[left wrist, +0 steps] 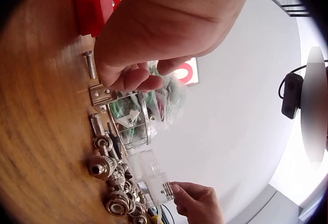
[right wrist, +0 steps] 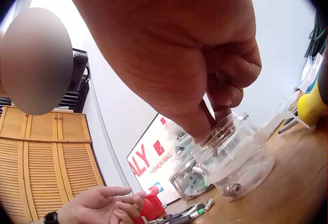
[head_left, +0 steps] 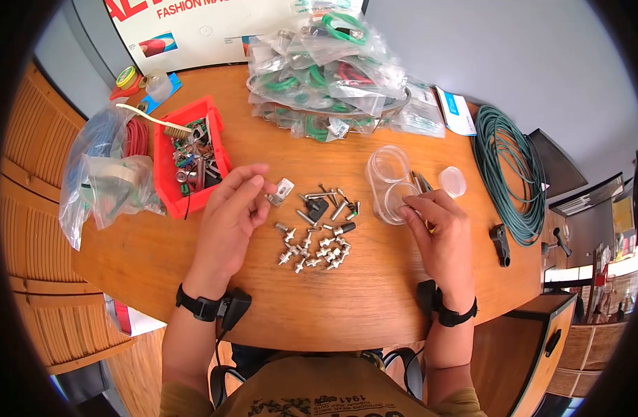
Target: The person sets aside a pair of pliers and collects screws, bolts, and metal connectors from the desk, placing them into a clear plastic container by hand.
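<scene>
My right hand (head_left: 440, 226) is at the mouth of a clear plastic twin-cup container (head_left: 380, 201), thumb and fingertips drawn together. In the right wrist view the fingertips dip behind the threaded rim, and I cannot tell whether they pinch anything. A metal connector (right wrist: 232, 189) shows low in that cup. My left hand (head_left: 228, 215) hovers palm inward with loosely bent fingers and holds nothing. Close by its fingertips lies a small metal bracket (head_left: 282, 192). Between the hands, several silvery BNC-style connectors (head_left: 333, 254), metal pins and black plugs (head_left: 316, 207) are spread on the wooden table (head_left: 298, 313).
At left stand a red bin (head_left: 167, 174) of mixed parts with a brush and plastic bags (head_left: 114, 184) of wire. A wire basket (head_left: 360, 115) heaped with bagged cables is behind. To the right are a clear lid (head_left: 452, 182), a black clip-like tool (head_left: 499, 244) and coiled green cable (head_left: 510, 174).
</scene>
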`<action>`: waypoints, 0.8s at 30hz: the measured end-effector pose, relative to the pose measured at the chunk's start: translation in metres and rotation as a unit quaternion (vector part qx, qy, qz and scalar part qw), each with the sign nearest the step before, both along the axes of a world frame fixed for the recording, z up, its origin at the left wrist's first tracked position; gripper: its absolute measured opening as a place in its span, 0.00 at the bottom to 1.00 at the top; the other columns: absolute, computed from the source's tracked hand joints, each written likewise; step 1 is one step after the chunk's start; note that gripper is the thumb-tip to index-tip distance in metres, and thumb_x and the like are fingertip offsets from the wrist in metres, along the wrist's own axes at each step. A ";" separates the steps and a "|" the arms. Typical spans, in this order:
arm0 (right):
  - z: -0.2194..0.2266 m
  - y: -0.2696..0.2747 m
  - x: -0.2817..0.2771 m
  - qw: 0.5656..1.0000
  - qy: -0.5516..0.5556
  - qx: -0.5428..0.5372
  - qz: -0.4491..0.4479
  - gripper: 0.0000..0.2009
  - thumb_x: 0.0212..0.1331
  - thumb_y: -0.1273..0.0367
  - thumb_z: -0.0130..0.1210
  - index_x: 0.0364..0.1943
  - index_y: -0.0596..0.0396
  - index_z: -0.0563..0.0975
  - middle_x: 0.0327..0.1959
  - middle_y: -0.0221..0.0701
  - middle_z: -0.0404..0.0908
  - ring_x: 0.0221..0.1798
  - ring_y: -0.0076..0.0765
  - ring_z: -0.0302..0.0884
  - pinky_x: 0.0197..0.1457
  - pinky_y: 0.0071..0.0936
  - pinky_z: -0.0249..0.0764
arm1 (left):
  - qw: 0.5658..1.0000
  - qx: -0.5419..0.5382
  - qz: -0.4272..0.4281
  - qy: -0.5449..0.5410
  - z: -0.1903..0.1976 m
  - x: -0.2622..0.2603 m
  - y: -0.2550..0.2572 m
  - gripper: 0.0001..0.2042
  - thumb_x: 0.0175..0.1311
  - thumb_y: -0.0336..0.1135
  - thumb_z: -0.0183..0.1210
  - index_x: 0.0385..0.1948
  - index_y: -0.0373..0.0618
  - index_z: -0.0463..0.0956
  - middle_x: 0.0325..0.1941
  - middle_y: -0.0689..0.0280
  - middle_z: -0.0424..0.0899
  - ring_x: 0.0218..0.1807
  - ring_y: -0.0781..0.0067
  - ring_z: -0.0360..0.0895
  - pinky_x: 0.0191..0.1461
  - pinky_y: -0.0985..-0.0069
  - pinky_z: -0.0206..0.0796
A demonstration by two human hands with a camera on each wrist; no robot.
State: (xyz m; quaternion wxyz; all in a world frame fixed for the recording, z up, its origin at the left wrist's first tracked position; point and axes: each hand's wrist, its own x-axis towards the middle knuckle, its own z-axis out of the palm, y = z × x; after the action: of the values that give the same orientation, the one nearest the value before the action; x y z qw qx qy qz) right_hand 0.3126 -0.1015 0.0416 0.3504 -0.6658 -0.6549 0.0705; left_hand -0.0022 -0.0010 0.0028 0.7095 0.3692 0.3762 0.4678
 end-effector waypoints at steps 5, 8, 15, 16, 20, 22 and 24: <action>0.005 -0.001 -0.004 0.999 -0.036 0.010 -0.019 0.07 0.68 0.74 0.74 0.47 0.59 0.91 0.43 0.41 0.91 0.40 0.51 0.90 0.43 0.41 0.84 | 1.000 -0.004 0.003 -0.012 0.000 0.001 0.000 0.15 0.87 0.36 0.61 0.67 0.41 0.80 0.50 0.65 0.88 0.38 0.81 0.75 0.42 0.81 0.65; 0.007 -0.004 -0.006 0.998 -0.031 0.040 0.026 0.07 0.67 0.75 0.74 0.46 0.59 0.91 0.44 0.41 0.91 0.41 0.49 0.91 0.44 0.40 0.85 | 1.000 -0.010 0.004 -0.012 0.002 0.003 -0.002 0.15 0.87 0.36 0.61 0.67 0.41 0.80 0.50 0.65 0.88 0.38 0.81 0.75 0.43 0.81 0.64; 0.000 -0.009 -0.032 0.959 -0.028 -0.087 0.267 0.12 0.66 0.75 0.73 0.52 0.55 0.90 0.53 0.36 0.90 0.52 0.49 0.91 0.52 0.42 0.89 | 1.000 0.001 -0.014 0.006 0.003 0.003 -0.003 0.16 0.86 0.40 0.61 0.66 0.43 0.79 0.51 0.67 0.87 0.39 0.84 0.73 0.45 0.80 0.64; -0.003 -0.009 -0.034 0.959 -0.028 -0.087 0.269 0.12 0.66 0.75 0.73 0.52 0.55 0.90 0.53 0.36 0.90 0.52 0.49 0.91 0.52 0.42 0.89 | 1.000 0.001 -0.013 0.006 0.003 0.003 -0.003 0.16 0.86 0.40 0.61 0.66 0.43 0.79 0.51 0.67 0.87 0.39 0.84 0.73 0.45 0.80 0.64; -0.008 -0.009 -0.035 0.951 -0.058 -0.144 0.266 0.13 0.65 0.76 0.72 0.53 0.56 0.88 0.57 0.38 0.87 0.55 0.52 0.89 0.55 0.44 0.88 | 1.000 0.003 -0.017 0.004 0.004 0.003 -0.003 0.16 0.87 0.41 0.61 0.67 0.43 0.79 0.50 0.68 0.87 0.39 0.85 0.73 0.45 0.81 0.64; -0.009 -0.008 -0.034 0.949 -0.059 -0.157 0.267 0.14 0.65 0.77 0.73 0.53 0.57 0.86 0.58 0.40 0.86 0.55 0.54 0.88 0.57 0.45 0.87 | 1.000 0.004 -0.017 0.004 0.004 0.003 -0.003 0.16 0.87 0.41 0.61 0.67 0.43 0.79 0.50 0.68 0.87 0.39 0.85 0.73 0.45 0.81 0.64; -0.010 -0.007 -0.032 0.951 -0.074 -0.139 0.266 0.11 0.66 0.73 0.72 0.50 0.56 0.87 0.56 0.37 0.88 0.55 0.54 0.89 0.55 0.45 0.88 | 1.000 -0.002 -0.006 -0.003 0.005 0.005 -0.004 0.15 0.87 0.37 0.60 0.66 0.43 0.81 0.50 0.67 0.87 0.38 0.84 0.73 0.42 0.82 0.63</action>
State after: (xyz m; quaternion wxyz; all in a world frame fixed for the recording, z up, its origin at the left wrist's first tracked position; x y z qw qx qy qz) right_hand 0.2809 -0.1089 0.0320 0.1736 -0.5128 -0.8163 0.2015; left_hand 0.0033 -0.0048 0.0077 0.7142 0.3687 0.3725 0.4639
